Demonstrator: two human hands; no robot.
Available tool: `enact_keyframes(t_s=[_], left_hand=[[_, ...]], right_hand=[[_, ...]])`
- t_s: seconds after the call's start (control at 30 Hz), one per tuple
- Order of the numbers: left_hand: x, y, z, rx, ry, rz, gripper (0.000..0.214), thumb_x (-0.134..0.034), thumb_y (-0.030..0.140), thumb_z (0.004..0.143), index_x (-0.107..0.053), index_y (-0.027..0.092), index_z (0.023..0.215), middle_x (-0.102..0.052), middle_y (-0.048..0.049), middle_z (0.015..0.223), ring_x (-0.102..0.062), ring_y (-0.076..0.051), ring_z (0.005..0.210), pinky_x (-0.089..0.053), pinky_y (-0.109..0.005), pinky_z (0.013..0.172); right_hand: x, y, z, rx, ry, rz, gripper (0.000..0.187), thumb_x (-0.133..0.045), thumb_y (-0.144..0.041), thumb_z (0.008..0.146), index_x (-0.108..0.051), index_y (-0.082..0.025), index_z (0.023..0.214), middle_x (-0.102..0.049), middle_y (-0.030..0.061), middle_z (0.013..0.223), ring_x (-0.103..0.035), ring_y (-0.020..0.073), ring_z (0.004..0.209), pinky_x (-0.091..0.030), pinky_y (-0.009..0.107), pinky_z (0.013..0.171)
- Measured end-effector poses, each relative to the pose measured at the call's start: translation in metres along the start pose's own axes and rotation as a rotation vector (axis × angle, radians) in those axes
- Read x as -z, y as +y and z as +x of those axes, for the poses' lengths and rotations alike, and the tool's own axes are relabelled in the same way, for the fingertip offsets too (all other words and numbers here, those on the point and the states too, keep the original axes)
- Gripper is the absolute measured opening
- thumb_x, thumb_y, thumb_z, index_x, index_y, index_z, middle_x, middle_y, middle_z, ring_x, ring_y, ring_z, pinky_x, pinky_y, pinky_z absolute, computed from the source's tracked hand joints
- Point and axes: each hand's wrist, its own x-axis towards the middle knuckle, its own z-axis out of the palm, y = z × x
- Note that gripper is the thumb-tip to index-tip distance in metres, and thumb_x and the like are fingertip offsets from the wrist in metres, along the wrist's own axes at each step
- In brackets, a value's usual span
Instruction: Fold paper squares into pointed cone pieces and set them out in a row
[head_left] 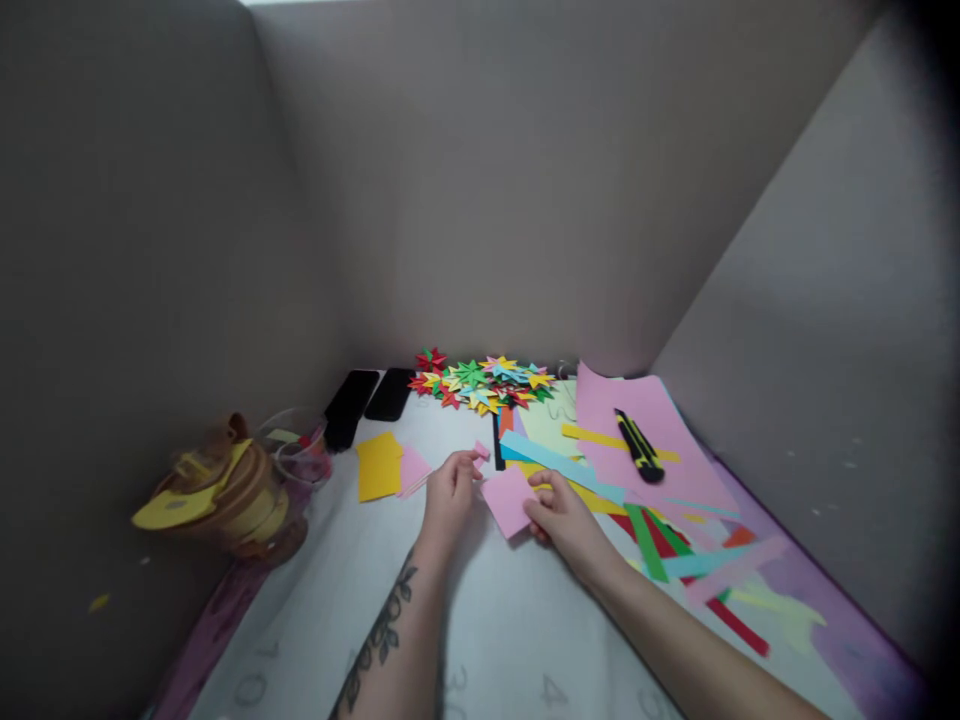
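Observation:
My right hand [559, 512] pinches a pink paper square [508, 502] by its right edge, above the white table cover [330, 570]. Beside it, my left hand [451, 482] is closed, with a small folded pink paper piece [481, 452] showing at its fingertips. The left fingers sit close to the square's upper left corner; whether they touch it I cannot tell. Left of my left hand lie yellow paper squares [379, 467], with pink paper squares [414, 468] partly under them.
Folded paper stars [472, 375] are heaped at the back. Two black phones [388, 395] lie left of them. A brown container [247, 500] and a clear plastic cup [300, 455] stand at left. At right are a cutter knife [639, 447], pink sheets [600, 385] and coloured paper strips [660, 545].

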Motion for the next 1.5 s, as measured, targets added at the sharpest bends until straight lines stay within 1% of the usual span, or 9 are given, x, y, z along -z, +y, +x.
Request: enact_keyframes(t_s=[0.1,0.4,0.6,0.73,0.83,1.03,1.23,1.37,1.5], left_hand=[[-0.003,0.005,-0.005,-0.024,-0.042,0.023,0.036,-0.04,0.041,0.089,-0.066,0.016,0.094,-0.066,-0.0046,0.076,-0.06,-0.018,0.072,-0.044,-0.028,0.068],[-0.022,0.022,-0.024,0.0,-0.131,0.05,0.026,-0.053,0.035,0.081,-0.067,0.015,0.091,-0.065,-0.0015,0.072,-0.056,-0.015,0.065,-0.041,-0.024,0.061],[-0.012,0.014,-0.034,0.115,-0.246,0.045,0.021,-0.059,0.034,0.075,-0.064,0.015,0.069,-0.057,0.0019,0.059,-0.048,-0.012,0.056,-0.034,-0.021,0.053],[-0.003,0.011,-0.034,0.219,-0.232,-0.093,0.025,-0.062,0.039,0.074,-0.062,0.015,0.072,-0.054,0.0025,0.059,-0.046,-0.01,0.054,-0.031,-0.019,0.05],[-0.003,0.012,-0.037,0.304,-0.217,-0.213,0.027,-0.064,0.042,0.072,-0.059,0.015,0.077,-0.05,0.0053,0.055,-0.041,-0.008,0.049,-0.028,-0.018,0.047],[-0.004,0.019,-0.047,0.426,-0.339,-0.376,0.027,-0.066,0.037,0.071,-0.047,0.019,0.078,-0.046,0.0104,0.048,-0.035,-0.005,0.042,-0.025,-0.016,0.045],[0.001,0.017,-0.039,0.436,-0.33,-0.512,0.046,-0.071,0.036,0.066,-0.047,0.02,0.102,-0.05,0.0101,0.055,-0.043,-0.006,0.046,-0.03,-0.017,0.048],[0.0,0.013,-0.041,0.411,-0.318,-0.466,0.046,-0.071,0.034,0.066,-0.047,0.021,0.102,-0.048,0.011,0.051,-0.043,-0.007,0.044,-0.029,-0.018,0.048],[-0.002,0.009,-0.045,0.373,-0.338,-0.438,0.04,-0.069,0.033,0.069,-0.047,0.021,0.099,-0.055,0.0086,0.055,-0.049,-0.009,0.049,-0.033,-0.018,0.051]], right_hand=[[0.004,0.014,-0.014,0.082,0.037,0.049,0.024,-0.058,-0.033,0.074,-0.044,-0.021,0.09,-0.048,-0.0087,0.058,-0.044,0.0085,0.043,-0.029,0.018,0.042],[0.011,0.025,-0.008,0.242,0.158,0.069,0.031,-0.057,-0.032,0.079,-0.043,-0.021,0.105,-0.047,-0.0083,0.061,-0.048,0.0113,0.052,-0.037,0.021,0.05],[0.013,0.017,-0.014,0.319,0.206,0.041,0.026,-0.052,-0.028,0.084,-0.04,-0.021,0.107,-0.053,-0.0055,0.067,-0.053,0.0127,0.059,-0.044,0.024,0.059],[0.017,0.016,-0.017,0.51,0.271,-0.223,0.024,-0.045,-0.017,0.086,-0.047,-0.022,0.109,-0.06,0.0053,0.093,-0.059,0.0178,0.084,-0.049,0.032,0.073],[0.019,0.015,-0.022,0.731,0.157,-0.597,0.03,-0.048,-0.009,0.081,-0.06,-0.024,0.103,-0.052,0.0102,0.116,-0.054,0.0226,0.102,-0.049,0.039,0.084],[0.019,0.011,-0.031,0.986,0.08,-0.683,0.032,-0.045,-0.003,0.081,-0.065,-0.024,0.094,-0.058,0.0074,0.101,-0.057,0.0185,0.094,-0.052,0.034,0.08],[0.024,0.006,-0.036,0.921,-0.049,-0.606,0.03,-0.046,-0.008,0.085,-0.067,-0.025,0.098,-0.06,0.0076,0.112,-0.059,0.0174,0.101,-0.053,0.032,0.081],[0.022,0.003,-0.037,0.796,0.045,-0.516,0.018,-0.053,-0.013,0.082,-0.067,-0.022,0.087,-0.058,0.0095,0.115,-0.057,0.0208,0.107,-0.05,0.037,0.087],[0.018,0.005,-0.032,0.554,0.093,-0.256,0.007,-0.064,-0.021,0.076,-0.064,-0.02,0.07,-0.065,0.0077,0.099,-0.062,0.0206,0.095,-0.05,0.036,0.085]])
